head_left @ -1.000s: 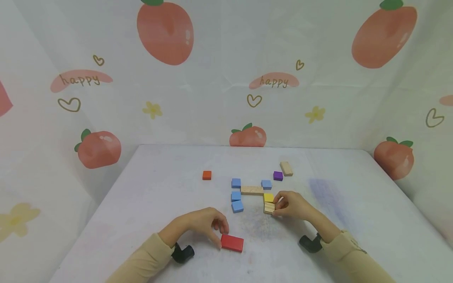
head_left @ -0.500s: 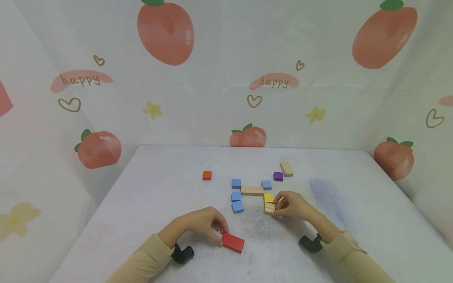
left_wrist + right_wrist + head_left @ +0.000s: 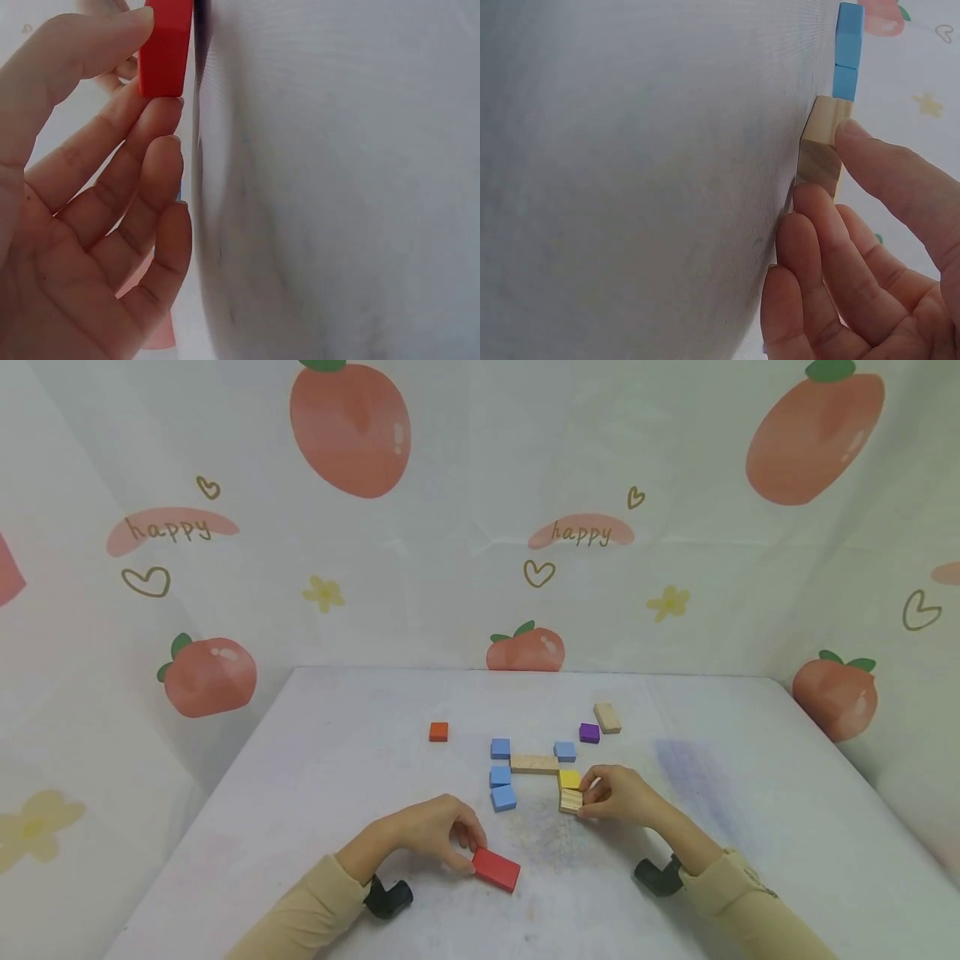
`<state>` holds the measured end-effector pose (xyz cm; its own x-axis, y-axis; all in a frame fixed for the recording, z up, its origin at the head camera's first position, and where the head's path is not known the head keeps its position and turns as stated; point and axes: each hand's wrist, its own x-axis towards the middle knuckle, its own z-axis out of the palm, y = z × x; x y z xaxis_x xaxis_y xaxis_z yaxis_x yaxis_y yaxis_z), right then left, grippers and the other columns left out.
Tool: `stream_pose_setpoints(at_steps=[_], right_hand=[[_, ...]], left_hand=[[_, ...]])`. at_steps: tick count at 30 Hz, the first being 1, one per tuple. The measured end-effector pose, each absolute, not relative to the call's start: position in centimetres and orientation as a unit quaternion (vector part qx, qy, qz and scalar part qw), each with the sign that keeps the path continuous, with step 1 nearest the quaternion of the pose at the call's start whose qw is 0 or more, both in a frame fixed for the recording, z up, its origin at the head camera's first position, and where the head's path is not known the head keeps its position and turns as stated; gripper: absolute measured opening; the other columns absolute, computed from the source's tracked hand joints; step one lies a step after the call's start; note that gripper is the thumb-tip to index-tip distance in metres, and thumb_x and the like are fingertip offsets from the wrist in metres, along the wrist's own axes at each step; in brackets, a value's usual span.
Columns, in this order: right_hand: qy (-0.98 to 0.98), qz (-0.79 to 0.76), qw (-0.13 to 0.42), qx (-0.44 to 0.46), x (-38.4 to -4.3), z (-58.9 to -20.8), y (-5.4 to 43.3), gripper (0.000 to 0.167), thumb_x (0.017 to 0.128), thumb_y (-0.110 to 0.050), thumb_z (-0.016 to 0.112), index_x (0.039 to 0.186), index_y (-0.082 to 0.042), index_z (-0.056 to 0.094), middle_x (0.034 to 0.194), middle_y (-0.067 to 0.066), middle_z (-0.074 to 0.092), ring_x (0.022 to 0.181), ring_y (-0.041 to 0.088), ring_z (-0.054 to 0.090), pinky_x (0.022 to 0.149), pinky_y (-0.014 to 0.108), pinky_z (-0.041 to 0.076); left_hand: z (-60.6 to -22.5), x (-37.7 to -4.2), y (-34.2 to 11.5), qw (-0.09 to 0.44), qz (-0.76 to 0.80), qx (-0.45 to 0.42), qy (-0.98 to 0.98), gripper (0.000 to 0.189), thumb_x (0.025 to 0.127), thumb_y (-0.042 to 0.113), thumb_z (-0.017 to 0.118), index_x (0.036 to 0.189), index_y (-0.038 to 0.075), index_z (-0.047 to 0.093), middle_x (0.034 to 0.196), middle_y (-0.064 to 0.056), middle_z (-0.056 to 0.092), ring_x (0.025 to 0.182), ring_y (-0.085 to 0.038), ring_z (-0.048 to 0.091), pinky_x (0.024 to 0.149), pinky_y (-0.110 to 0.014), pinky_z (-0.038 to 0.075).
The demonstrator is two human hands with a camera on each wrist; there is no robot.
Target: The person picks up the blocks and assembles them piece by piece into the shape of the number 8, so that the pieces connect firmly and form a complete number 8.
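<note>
The rectangular red block (image 3: pixel 496 869) is pinched at one end by the left hand (image 3: pixel 442 832); the palm side of this grip is exposed in the left wrist view, hidden in the head view. The small striped wooden block (image 3: pixel 571 801) is pinched by the right hand (image 3: pixel 618 795), its brown grained side being shown only from the right wrist. A small orange-red block (image 3: pixel 438 732), well beyond the left hand, is visible only from the head. Since one second earlier, the red block has been turned and shifted slightly forward.
</note>
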<state>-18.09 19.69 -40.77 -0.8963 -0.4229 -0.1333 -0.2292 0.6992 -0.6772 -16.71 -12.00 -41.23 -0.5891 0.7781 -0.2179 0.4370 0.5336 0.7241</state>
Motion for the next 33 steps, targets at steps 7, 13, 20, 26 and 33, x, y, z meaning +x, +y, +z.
stream_pose_setpoints(at_steps=[7,13,20,26,33], right_hand=[[0.908,-0.349,0.139,-0.185,-18.1,-40.8,19.8,0.028,0.076,-0.012,0.076,0.093,0.0,0.058,0.075,0.002,0.067,0.068,0.009,0.058,0.061,0.019,0.048],[0.909,-0.347,0.141,-0.183,-18.1,-40.9,19.8,0.028,0.075,-0.013,0.076,0.093,-0.001,0.058,0.075,0.001,0.066,0.068,0.009,0.057,0.06,0.02,0.048],[0.91,-0.346,0.144,-0.176,-18.2,-41.0,19.7,0.028,0.075,-0.013,0.076,0.094,-0.001,0.058,0.074,0.001,0.065,0.067,0.009,0.055,0.06,0.02,0.047],[0.911,-0.344,0.145,-0.174,-18.2,-41.0,19.7,0.028,0.075,-0.013,0.076,0.093,-0.002,0.058,0.074,0.0,0.065,0.067,0.01,0.056,0.061,0.021,0.048],[0.913,-0.341,0.146,-0.17,-18.1,-40.9,19.7,0.028,0.075,-0.013,0.077,0.092,-0.002,0.058,0.073,0.0,0.065,0.067,0.009,0.056,0.062,0.021,0.048]], left_hand=[[-41.2,-17.1,-11.8,0.239,0.323,0.377,0.834,0.024,0.074,0.017,0.076,0.097,0.014,0.07,0.087,0.005,0.066,0.075,0.0,0.054,0.071,-0.015,0.047],[-41.0,-17.4,-11.4,0.211,0.332,0.398,0.829,0.024,0.076,0.014,0.074,0.099,0.011,0.069,0.092,0.001,0.067,0.075,-0.001,0.055,0.074,-0.016,0.047],[-40.8,-17.7,-10.4,0.167,0.334,0.39,0.841,0.025,0.077,0.016,0.073,0.101,0.012,0.07,0.095,0.002,0.068,0.079,-0.006,0.058,0.081,-0.02,0.047],[-40.6,-17.8,-9.6,0.137,0.327,0.374,0.857,0.026,0.078,0.016,0.072,0.103,0.012,0.069,0.095,0.001,0.068,0.081,-0.01,0.057,0.076,-0.02,0.046],[-40.6,-17.6,-8.4,0.091,0.314,0.367,0.871,0.023,0.077,0.017,0.073,0.099,0.011,0.07,0.093,0.002,0.069,0.079,-0.012,0.057,0.069,-0.016,0.045]])
